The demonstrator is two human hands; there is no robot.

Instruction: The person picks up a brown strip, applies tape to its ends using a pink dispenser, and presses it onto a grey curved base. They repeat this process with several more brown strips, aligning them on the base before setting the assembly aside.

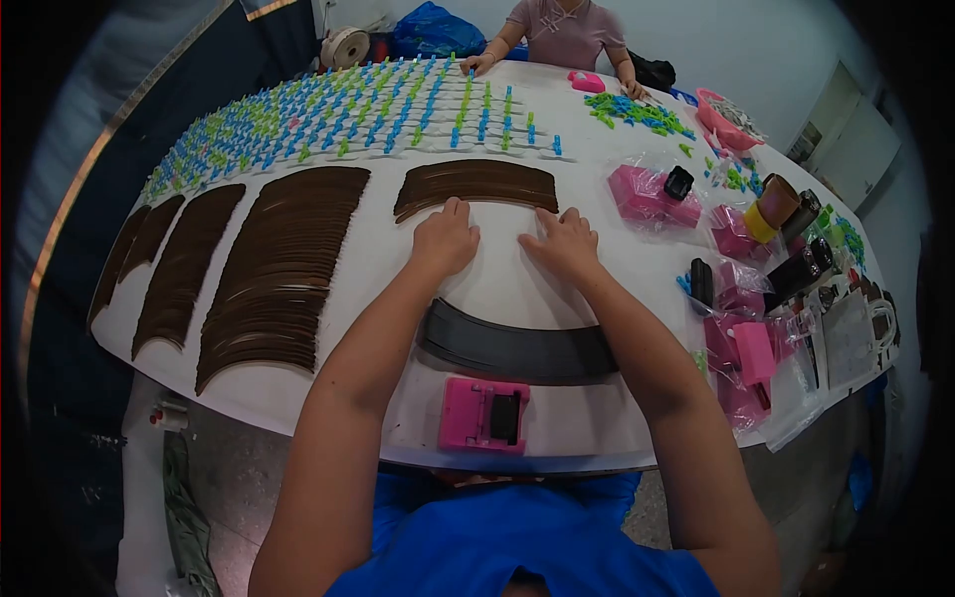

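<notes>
A short stack of thin, curved brown strips lies fanned out in front of both my hands. My left hand is at the stack's near edge with its fingers curled together; whatever may be in them is hidden. At the right corner of the stack is my right hand, its fingertips spread and touching the edge. Between my forearms sits a curved dark grey band, its right end close to my right arm. Nearest my body is a pink block with a black piece set in it.
More brown strip stacks cover the left side. Behind them stand rows of blue and green clips. On the right are pink blocks in plastic, a pink basket and loose clips. Another person sits across the table.
</notes>
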